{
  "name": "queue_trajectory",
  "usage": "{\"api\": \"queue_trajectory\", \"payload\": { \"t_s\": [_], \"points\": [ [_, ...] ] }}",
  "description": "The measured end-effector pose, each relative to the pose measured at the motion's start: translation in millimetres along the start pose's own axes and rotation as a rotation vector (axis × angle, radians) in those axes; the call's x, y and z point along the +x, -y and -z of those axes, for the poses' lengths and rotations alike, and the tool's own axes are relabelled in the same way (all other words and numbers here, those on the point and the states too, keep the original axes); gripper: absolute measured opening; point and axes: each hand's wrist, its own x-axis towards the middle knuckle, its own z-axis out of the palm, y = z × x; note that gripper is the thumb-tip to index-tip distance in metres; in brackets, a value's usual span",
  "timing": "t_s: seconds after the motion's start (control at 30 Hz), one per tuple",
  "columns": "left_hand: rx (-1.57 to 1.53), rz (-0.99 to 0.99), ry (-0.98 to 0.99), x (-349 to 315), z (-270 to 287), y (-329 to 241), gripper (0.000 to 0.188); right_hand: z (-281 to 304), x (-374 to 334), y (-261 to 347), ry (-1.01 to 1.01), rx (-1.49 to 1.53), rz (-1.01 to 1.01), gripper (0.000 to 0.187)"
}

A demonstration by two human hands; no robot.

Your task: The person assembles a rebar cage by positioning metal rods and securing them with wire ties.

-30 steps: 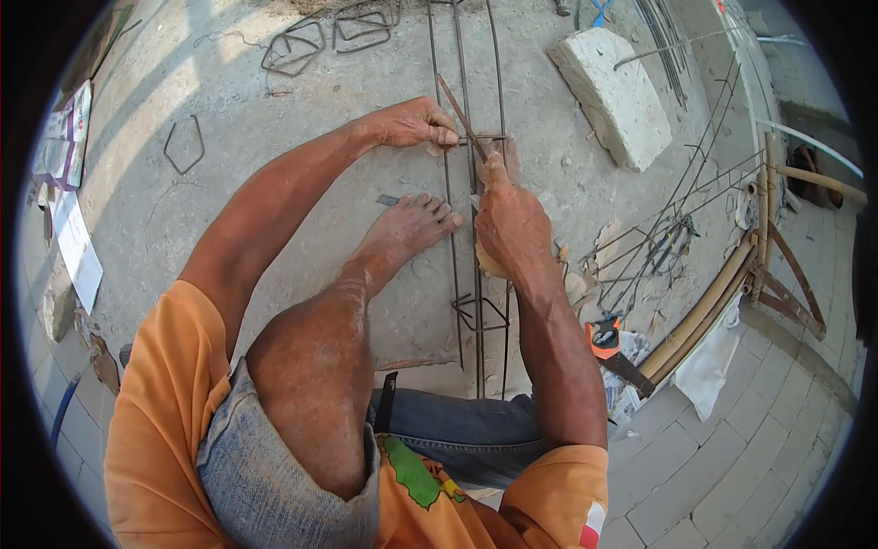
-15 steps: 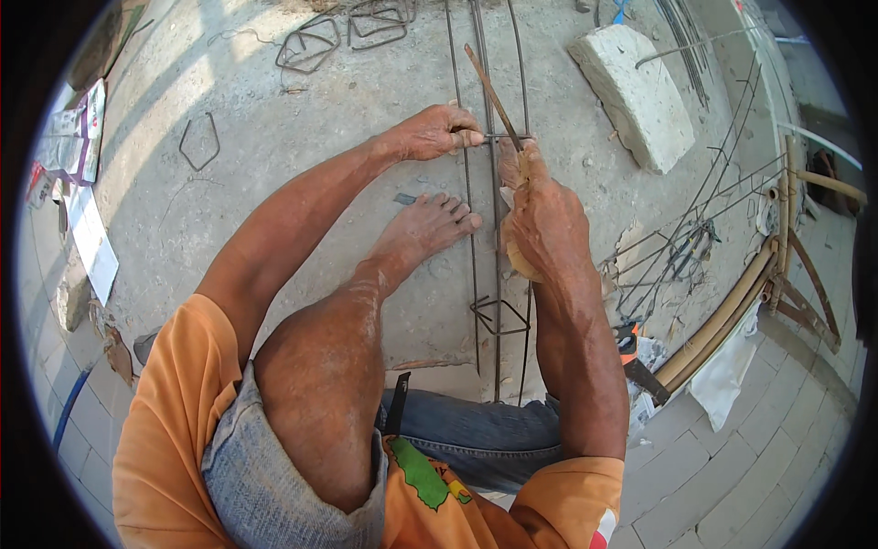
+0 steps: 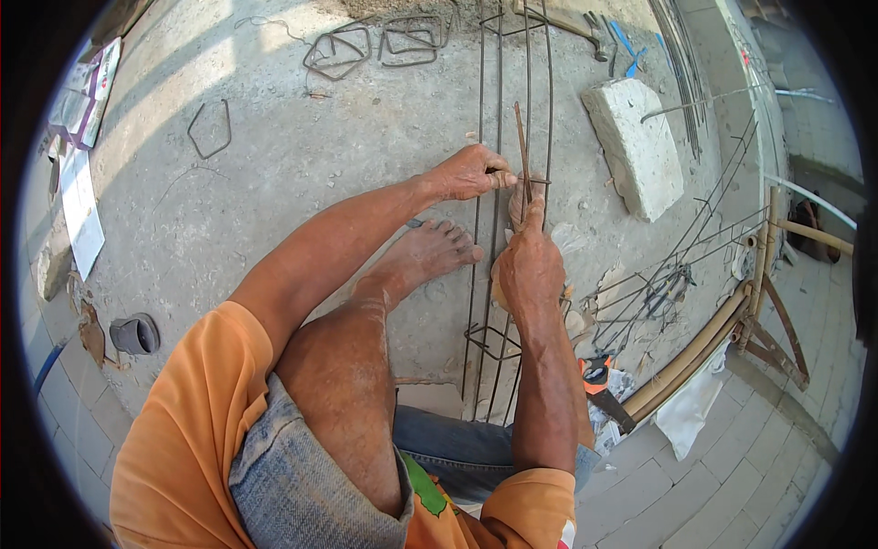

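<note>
Long thin steel bars (image 3: 481, 101) run away from me between my feet, joined by bent stirrups (image 3: 494, 340). My left hand (image 3: 465, 174) is closed at the bars, fingertips pinching the left end of a short stirrup side (image 3: 538, 181) that crosses them. My right hand (image 3: 530, 265) is wrapped round a thin rusty brown rod (image 3: 522, 137). It points away from me and crosses the stirrup side close to my left fingertips. The rod's lower end is hidden in my fist. My bare left foot (image 3: 425, 252) rests beside the bars; the right foot is mostly covered.
Loose bent stirrups (image 3: 338, 53) lie at the far left, one more stirrup (image 3: 210, 130) nearer. A pale concrete block (image 3: 634, 146) sits right of the bars, a hammer (image 3: 599, 41) beyond it. A handsaw (image 3: 599, 384), bamboo poles (image 3: 695, 352) and more rods (image 3: 704, 224) lie at right.
The rusty rod has swung from leaning far left to nearly straight ahead, and my right hand has turned with it. My left hand keeps its pinch. The whole view has shifted.
</note>
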Motion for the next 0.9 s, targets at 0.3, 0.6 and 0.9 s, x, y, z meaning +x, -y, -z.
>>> {"api": "queue_trajectory", "payload": {
  "t_s": [0.3,0.6,0.9],
  "points": [
    [-0.009,0.066,0.01,4.7,-1.1,-6.8,0.041,-2.0,-2.8,1.8,-0.024,-0.017,-0.011,0.061],
    [0.028,0.091,0.028,8.6,-3.1,-7.2,0.041,2.6,-4.6,4.5,0.035,-0.069,-0.067,0.06],
    [0.03,0.124,0.052,7.2,-2.8,-15.1,0.044,4.5,-5.2,4.4,0.016,-0.077,-0.088,0.057]
  ]
}}
